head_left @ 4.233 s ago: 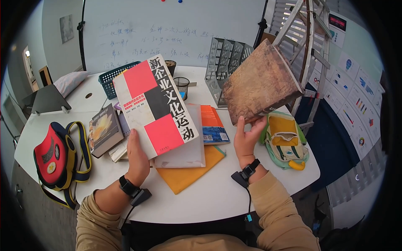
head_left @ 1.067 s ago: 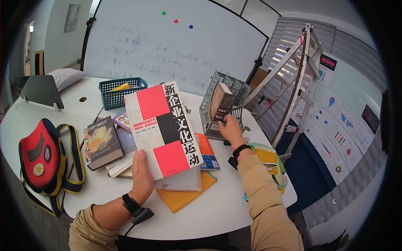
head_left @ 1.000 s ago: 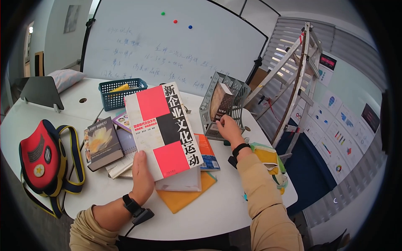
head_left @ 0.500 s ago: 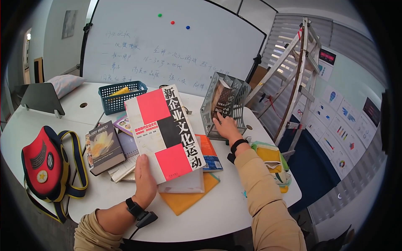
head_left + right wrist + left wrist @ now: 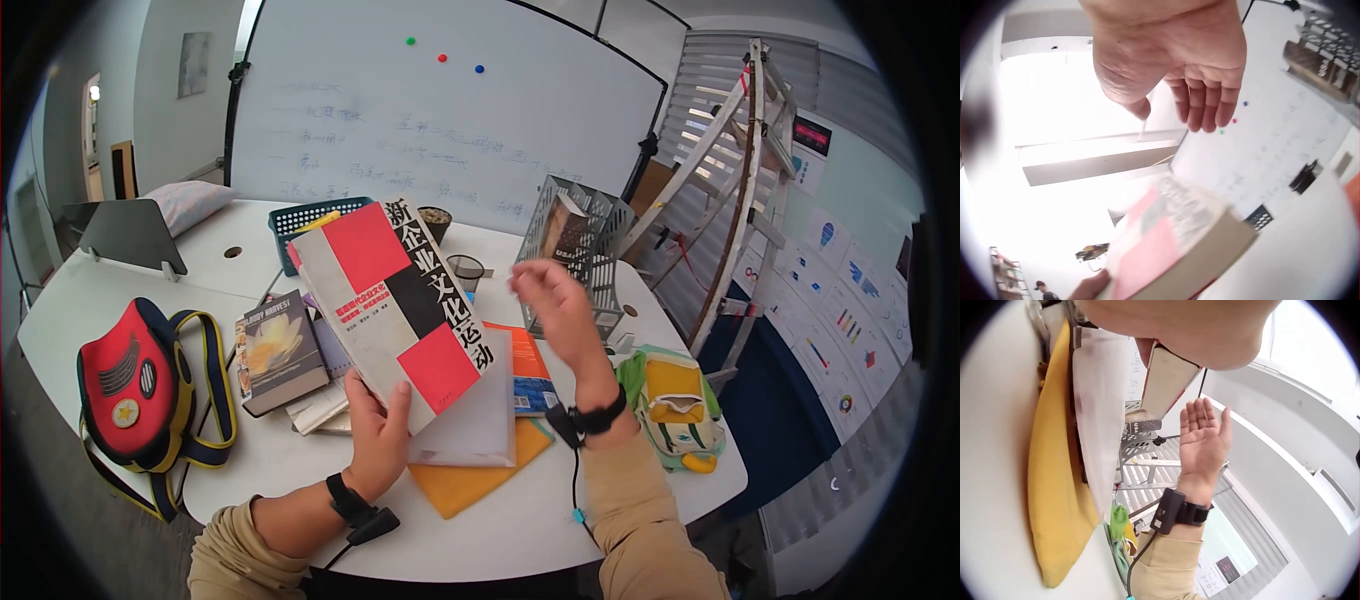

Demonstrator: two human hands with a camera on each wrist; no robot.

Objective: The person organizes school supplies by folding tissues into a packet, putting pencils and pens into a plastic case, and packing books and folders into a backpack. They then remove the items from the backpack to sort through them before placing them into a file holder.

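Note:
My left hand (image 5: 385, 430) grips a thick paperback book (image 5: 400, 310) by its lower edge, thumb over the cover. That cover is white with pink and black blocks and large black Chinese characters, and it tilts up over the table. My right hand (image 5: 558, 310) is in the air just right of the book, fingers relaxed and holding nothing; the right wrist view shows its bare palm. Behind it, a brown book (image 5: 566, 226) marked USA stands in a grey perforated file rack (image 5: 612, 240) at the back right.
Below the held book lie a translucent folder (image 5: 490, 430), a yellow pouch (image 5: 480, 480) and an orange-blue book (image 5: 528, 370). A dark book (image 5: 280, 350) tops a pile at left, beside a red backpack (image 5: 135, 385). A teal basket (image 5: 285, 222) stands behind; a small green-yellow backpack (image 5: 675, 405) sits right.
My right hand first held the brown book, put it in the file rack, pressed at its spine, then came back toward the held book. My left hand kept its grip throughout.

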